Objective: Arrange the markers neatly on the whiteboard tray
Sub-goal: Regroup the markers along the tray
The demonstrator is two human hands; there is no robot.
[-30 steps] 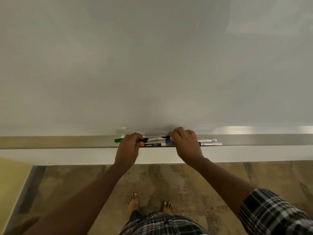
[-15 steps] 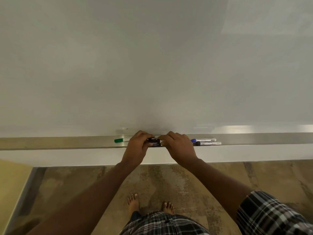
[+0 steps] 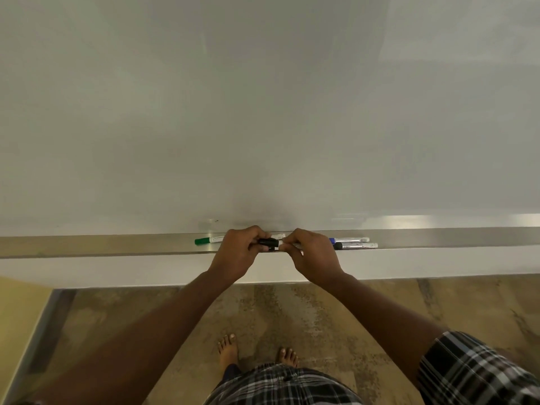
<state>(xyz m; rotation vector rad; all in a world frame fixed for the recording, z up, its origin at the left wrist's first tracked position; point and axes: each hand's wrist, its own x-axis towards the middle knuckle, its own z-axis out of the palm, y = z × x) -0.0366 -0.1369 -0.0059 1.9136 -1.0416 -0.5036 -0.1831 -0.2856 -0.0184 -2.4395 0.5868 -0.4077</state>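
A long metal whiteboard tray (image 3: 117, 244) runs across the view under the whiteboard. My left hand (image 3: 238, 254) and my right hand (image 3: 312, 254) meet at the tray's middle, both closed on a black-capped marker (image 3: 268, 243) held between them. Another white marker end (image 3: 280, 236) shows just behind it. A green-capped marker (image 3: 208, 240) lies on the tray left of my left hand. To the right of my right hand lie a blue-capped marker (image 3: 349, 240) and, in front of it, a black-capped marker (image 3: 356, 245), parallel to each other.
The blank whiteboard (image 3: 263, 112) fills the upper view. Below the tray is a white wall strip (image 3: 117, 270), then a brown mottled floor (image 3: 292, 317) with a person's bare feet. A yellowish panel (image 3: 17, 311) stands at the lower left.
Both hands have drawn closer together at the tray's middle. My right hand moved left, uncovering the caps of the two markers on the right. The black-capped marker is now pinched between both hands.
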